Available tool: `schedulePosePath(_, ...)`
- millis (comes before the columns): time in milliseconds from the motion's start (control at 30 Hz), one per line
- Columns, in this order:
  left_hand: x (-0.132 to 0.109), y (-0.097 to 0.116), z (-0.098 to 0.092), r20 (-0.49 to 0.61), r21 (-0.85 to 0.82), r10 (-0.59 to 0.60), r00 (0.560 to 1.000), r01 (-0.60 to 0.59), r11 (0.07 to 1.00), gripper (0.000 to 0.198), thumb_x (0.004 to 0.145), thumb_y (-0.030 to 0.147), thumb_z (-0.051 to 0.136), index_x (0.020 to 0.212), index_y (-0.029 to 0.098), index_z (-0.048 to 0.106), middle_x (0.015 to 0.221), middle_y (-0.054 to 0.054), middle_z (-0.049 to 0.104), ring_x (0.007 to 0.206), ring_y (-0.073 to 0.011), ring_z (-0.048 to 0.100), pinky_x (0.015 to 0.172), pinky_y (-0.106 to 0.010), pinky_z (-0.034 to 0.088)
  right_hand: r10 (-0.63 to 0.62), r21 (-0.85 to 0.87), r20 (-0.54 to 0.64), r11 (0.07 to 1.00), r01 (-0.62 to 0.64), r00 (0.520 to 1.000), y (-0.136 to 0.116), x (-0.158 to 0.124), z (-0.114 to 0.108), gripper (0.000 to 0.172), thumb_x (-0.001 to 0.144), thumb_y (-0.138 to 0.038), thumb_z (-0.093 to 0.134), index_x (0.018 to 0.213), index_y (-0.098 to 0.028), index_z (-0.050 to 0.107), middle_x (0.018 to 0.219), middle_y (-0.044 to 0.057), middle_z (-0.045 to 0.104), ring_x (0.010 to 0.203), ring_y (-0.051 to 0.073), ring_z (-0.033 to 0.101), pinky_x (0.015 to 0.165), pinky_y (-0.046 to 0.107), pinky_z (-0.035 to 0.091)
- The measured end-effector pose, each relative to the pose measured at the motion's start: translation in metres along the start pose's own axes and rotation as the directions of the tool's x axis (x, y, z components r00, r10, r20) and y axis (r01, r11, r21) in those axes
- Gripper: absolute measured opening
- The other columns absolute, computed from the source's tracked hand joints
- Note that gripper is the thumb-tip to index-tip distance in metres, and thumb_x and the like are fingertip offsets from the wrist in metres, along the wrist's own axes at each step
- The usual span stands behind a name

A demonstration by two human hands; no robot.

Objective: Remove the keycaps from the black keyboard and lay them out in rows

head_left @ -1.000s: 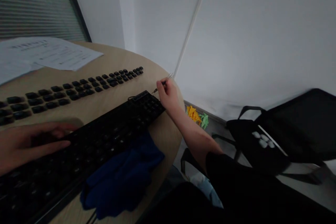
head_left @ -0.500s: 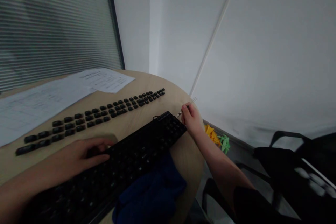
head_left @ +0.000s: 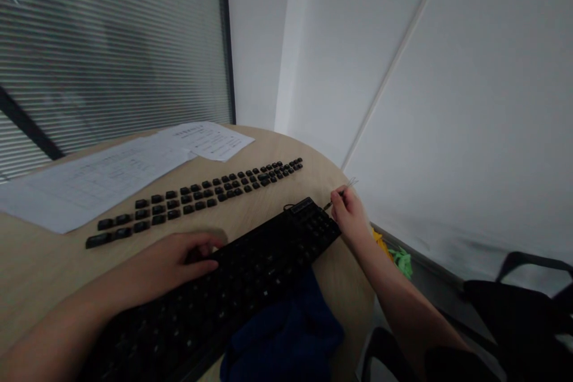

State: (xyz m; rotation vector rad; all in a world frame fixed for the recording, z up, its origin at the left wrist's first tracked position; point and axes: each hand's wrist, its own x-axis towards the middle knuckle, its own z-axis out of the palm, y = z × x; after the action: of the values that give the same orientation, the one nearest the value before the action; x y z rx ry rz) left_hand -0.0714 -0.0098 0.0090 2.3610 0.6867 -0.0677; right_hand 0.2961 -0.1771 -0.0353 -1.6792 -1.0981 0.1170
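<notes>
A black keyboard (head_left: pixel 250 274) lies slanted across the table, partly on a dark blue cloth (head_left: pixel 286 334). My left hand (head_left: pixel 188 256) grips its far long edge, thumb on top and fingers curled behind. At the keyboard's far right end, my right hand (head_left: pixel 347 212) pinches a slim keycap puller (head_left: pixel 353 182). Thin wire loops stick out past the fingers, and the tool's other end points at the keyboard's corner; whether it touches is too dark to tell. Loose black keycaps (head_left: pixel 173 214) stand in rows behind the keyboard.
Printed papers (head_left: pixel 134 167) lie at the back left of the round wooden table (head_left: pixel 286 143), near a window with blinds (head_left: pixel 170 42). A white wall (head_left: pixel 403 131) rises behind. Yellow and green paper pieces (head_left: pixel 400 261) and a black chair (head_left: pixel 514 310) are at the right.
The whole view has shifted, so everything appears further right and slightly lower. Both hands keep their places at the keyboard, and the puller stays in my right hand.
</notes>
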Motion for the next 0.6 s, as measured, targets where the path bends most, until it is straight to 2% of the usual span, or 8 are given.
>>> schedulePosePath(133, -0.001, 0.008, 0.001, -0.024, 0.015, 0.025, 0.999, -0.025, 1.000, 0.045, 0.093, 0.058, 0.055, 0.123, 0.028, 0.070, 0.095, -0.004, 0.074, 0.090, -0.0252, 0.069, 0.082, -0.035, 0.051, 0.012, 0.009, -0.010, 1.000, -0.012, 1.000, -0.004, -0.002, 0.001, 0.030, 0.098, -0.051, 0.051, 0.081, -0.026, 0.050, 0.052, -0.006, 0.050, 0.047, 0.016, 0.048, 0.049, 0.028, 0.037)
schedulePosePath(300, -0.003, 0.020, 0.002, -0.046, 0.082, -0.007, 0.999, 0.011, 0.997, 0.049, 0.086, 0.058, 0.062, 0.124, 0.029, 0.071, 0.094, -0.003, 0.074, 0.087, -0.0250, 0.068, 0.078, -0.034, 0.048, -0.013, 0.021, 0.001, 1.000, 0.013, 1.000, -0.001, -0.004, 0.003, 0.029, 0.098, -0.051, 0.052, 0.083, -0.026, 0.052, 0.052, -0.005, 0.051, 0.048, 0.017, 0.049, 0.047, 0.029, 0.036)
schedulePosePath(533, -0.001, 0.017, 0.005, -0.046, 0.085, -0.019, 0.999, 0.023, 0.996, 0.045, 0.085, 0.056, 0.064, 0.120, 0.029, 0.073, 0.089, -0.001, 0.074, 0.083, -0.0233, 0.068, 0.074, -0.032, 0.046, -0.050, -0.040, 0.047, 0.998, 0.052, 0.998, -0.004, -0.006, 0.002, 0.026, 0.098, -0.046, 0.051, 0.081, -0.026, 0.052, 0.054, -0.003, 0.052, 0.049, 0.019, 0.050, 0.049, 0.031, 0.036)
schedulePosePath(600, -0.001, 0.016, 0.005, -0.078, 0.085, -0.010, 0.997, 0.016, 0.996, 0.046, 0.084, 0.056, 0.065, 0.121, 0.030, 0.073, 0.089, -0.001, 0.074, 0.082, -0.0231, 0.068, 0.073, -0.032, 0.046, -0.072, -0.069, 0.064, 0.995, 0.076, 0.995, -0.009, -0.006, 0.002, 0.024, 0.097, -0.044, 0.052, 0.080, -0.026, 0.052, 0.056, -0.003, 0.054, 0.051, 0.020, 0.052, 0.050, 0.031, 0.036)
